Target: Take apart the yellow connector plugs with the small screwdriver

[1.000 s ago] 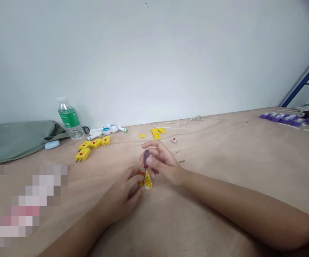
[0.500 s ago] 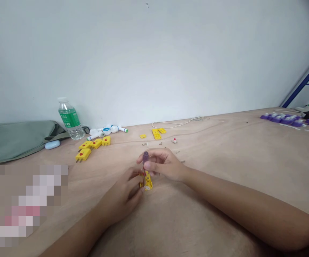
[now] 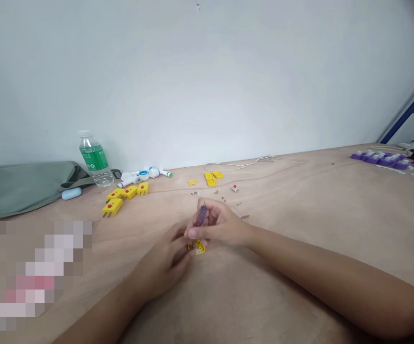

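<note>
My left hand (image 3: 169, 260) pinches a small yellow connector (image 3: 199, 247) against the wooden table (image 3: 300, 229). My right hand (image 3: 221, 224) is closed round a small screwdriver with a purple handle (image 3: 201, 216), tilted, its tip down at the connector. The two hands touch over the part, which is mostly hidden by fingers.
Several yellow connectors (image 3: 124, 196) lie at the back left by a water bottle (image 3: 94, 160), a grey bag (image 3: 20, 186) and white pens (image 3: 146, 174). Yellow covers (image 3: 210, 178), loose screws (image 3: 224, 198) and a white cable (image 3: 239, 165) sit beyond my hands. Purple parts (image 3: 389, 159) are far right.
My right hand has closed and dropped lower over the connector, and the screwdriver has tipped from upright to slanted. The left hand stays on the connector.
</note>
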### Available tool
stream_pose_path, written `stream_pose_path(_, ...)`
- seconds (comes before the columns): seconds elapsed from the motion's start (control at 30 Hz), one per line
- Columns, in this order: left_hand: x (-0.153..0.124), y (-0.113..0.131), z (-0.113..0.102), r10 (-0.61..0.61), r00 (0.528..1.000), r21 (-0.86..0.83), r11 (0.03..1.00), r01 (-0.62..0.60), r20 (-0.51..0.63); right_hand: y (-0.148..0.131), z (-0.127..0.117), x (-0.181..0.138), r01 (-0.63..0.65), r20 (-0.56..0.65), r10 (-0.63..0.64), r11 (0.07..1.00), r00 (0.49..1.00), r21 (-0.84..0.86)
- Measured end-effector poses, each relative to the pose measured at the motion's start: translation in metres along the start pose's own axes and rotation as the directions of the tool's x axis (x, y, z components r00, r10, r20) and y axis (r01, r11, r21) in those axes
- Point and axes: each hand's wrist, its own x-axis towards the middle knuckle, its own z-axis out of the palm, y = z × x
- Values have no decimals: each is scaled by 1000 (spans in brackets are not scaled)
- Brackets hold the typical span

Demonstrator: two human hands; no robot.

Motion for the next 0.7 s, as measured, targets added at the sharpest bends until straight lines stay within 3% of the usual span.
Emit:
stream_pose_path(0.4,0,0,-1,-27,1000,14,1000,27,4,-10,1,-3,22,74,-5,973,997,-228)
stream_pose_path(0.57,-1,0,0,-53,999,7,999,53,3,-18,5,-6,64,125,-36,971,992,-231)
stream_pose_path(0.63,-1,0,0,-47,999,-2,999,47,7,-26,6,-8,138,119,-105,939,987,-314)
stream_pose_path(0.7,0,0,0,-38,999,-12,999,38,3,-34,7,-10,194,138,-141,828,980,-527)
